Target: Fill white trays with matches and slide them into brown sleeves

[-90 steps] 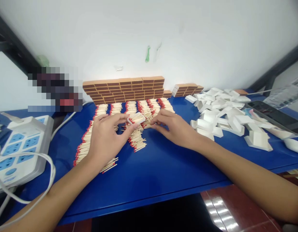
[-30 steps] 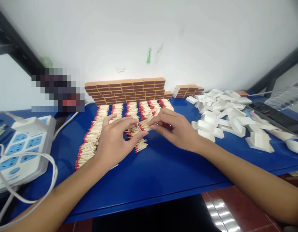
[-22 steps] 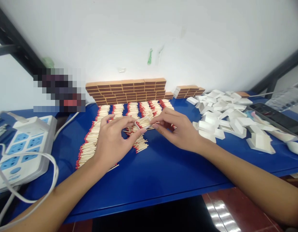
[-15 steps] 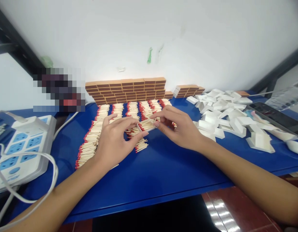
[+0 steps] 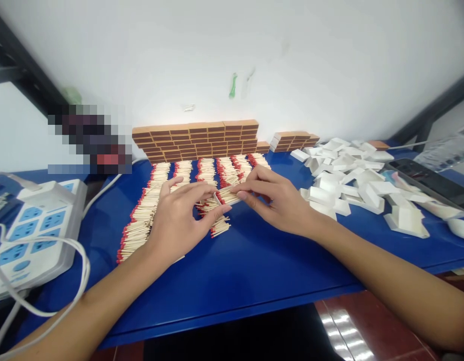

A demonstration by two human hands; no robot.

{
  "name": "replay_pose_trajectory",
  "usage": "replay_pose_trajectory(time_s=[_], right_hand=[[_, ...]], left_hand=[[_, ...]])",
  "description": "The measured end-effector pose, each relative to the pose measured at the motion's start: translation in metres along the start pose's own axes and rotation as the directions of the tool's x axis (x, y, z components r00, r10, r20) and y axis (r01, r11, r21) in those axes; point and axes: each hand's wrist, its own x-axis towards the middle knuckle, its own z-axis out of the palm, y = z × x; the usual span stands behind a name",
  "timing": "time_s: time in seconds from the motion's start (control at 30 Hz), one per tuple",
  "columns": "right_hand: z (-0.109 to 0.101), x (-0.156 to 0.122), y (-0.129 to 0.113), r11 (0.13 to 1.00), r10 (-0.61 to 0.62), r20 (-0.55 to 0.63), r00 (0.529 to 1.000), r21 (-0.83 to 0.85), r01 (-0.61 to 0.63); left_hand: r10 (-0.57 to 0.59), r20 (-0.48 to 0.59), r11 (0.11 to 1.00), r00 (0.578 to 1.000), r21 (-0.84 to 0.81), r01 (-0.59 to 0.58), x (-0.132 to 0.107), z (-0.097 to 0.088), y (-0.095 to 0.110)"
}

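A small white matchbox tray (image 5: 218, 198) filled with red-headed matches (image 5: 227, 194) is held just above the blue table. My left hand (image 5: 183, 215) grips its left end between thumb and index finger. From the other side, the thumb and fingertips of my right hand (image 5: 279, 198) are closed over the right ends of the matches; that end of the tray is mostly hidden. Rows of loose matches (image 5: 142, 213) lie beneath and behind my hands, with my left hand partly covering them.
Brown-sided matchboxes (image 5: 198, 138) are stacked against the wall, with a smaller stack (image 5: 293, 142) beside them. Empty white trays (image 5: 340, 175) are heaped on the right near a phone (image 5: 431, 178). A power strip (image 5: 40, 230) and white cables (image 5: 79, 250) sit at left.
My right fingers have drawn closer together and shifted slightly down and left over the matches in the tray. My left hand has stayed in place, holding the tray.
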Motion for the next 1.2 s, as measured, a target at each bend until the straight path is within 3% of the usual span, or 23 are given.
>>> replay_pose_trajectory(time_s=[0.23, 0.37, 0.53, 0.7, 1.2], right_hand=[[-0.004, 0.001, -0.003, 0.999, 0.041, -0.010, 0.999, -0.006, -0.041], [-0.001, 0.000, 0.002, 0.997, 0.076, -0.029, 0.997, -0.029, -0.076], [0.009, -0.006, 0.017, 0.983, 0.167, 0.132, 0.977, -0.101, -0.154], [0.012, -0.006, 0.021, 0.971, 0.217, 0.271, 0.938, -0.153, -0.181], [-0.006, -0.007, 0.026, 0.958, 0.260, 0.347, 0.901, -0.207, -0.197]], left_hand=[[-0.044, 0.038, 0.999, 0.998, 0.032, 0.043, 0.000, -0.001, 0.001], [-0.085, -0.012, 0.993, 0.996, 0.077, 0.085, 0.003, -0.005, -0.003], [-0.154, -0.093, 0.977, 0.984, 0.137, 0.165, 0.008, -0.011, -0.009], [-0.161, -0.020, 0.979, 0.987, 0.124, 0.162, 0.007, -0.007, -0.008], [-0.141, -0.002, 0.982, 0.990, 0.124, 0.140, 0.005, -0.005, -0.010]])
